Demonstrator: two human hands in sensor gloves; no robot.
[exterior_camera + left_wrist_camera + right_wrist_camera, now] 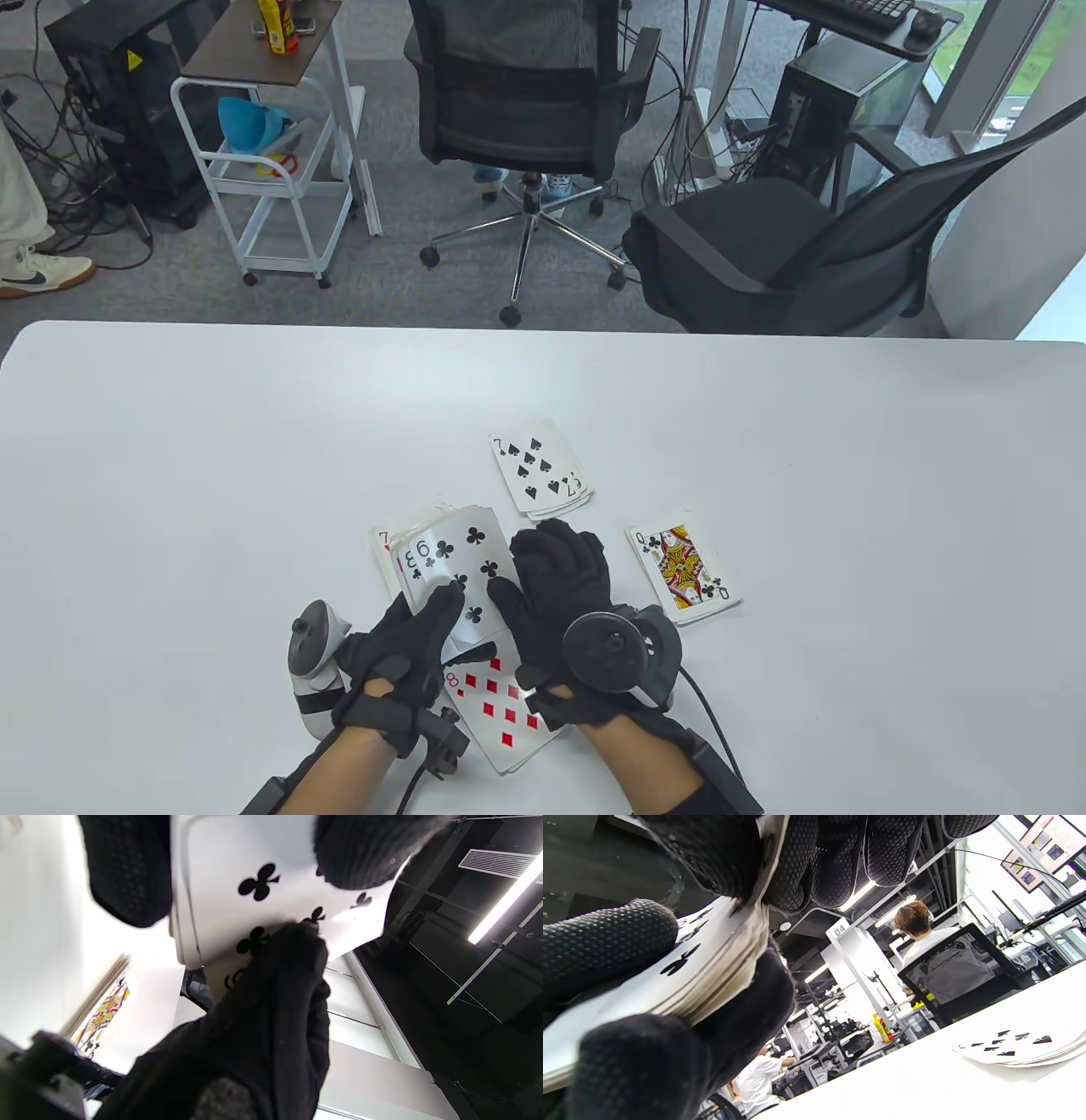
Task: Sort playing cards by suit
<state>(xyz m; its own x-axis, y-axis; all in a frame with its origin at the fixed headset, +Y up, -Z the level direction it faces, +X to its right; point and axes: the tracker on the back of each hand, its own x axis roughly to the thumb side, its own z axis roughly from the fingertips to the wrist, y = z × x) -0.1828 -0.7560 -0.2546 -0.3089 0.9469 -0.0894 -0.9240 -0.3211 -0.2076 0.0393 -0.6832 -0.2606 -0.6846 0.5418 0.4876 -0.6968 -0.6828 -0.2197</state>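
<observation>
Left hand (399, 658) half-hiding deck (450, 569)

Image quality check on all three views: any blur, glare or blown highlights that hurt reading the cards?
Table view: even light, sharp; the 6 of clubs, 7 of spades and queen of clubs read cleanly.
Left wrist view: close and soft; glove fingers blurred, ceiling light blown out, table washed white.
Right wrist view: near deck and fingers out of focus, background sharper.
</observation>
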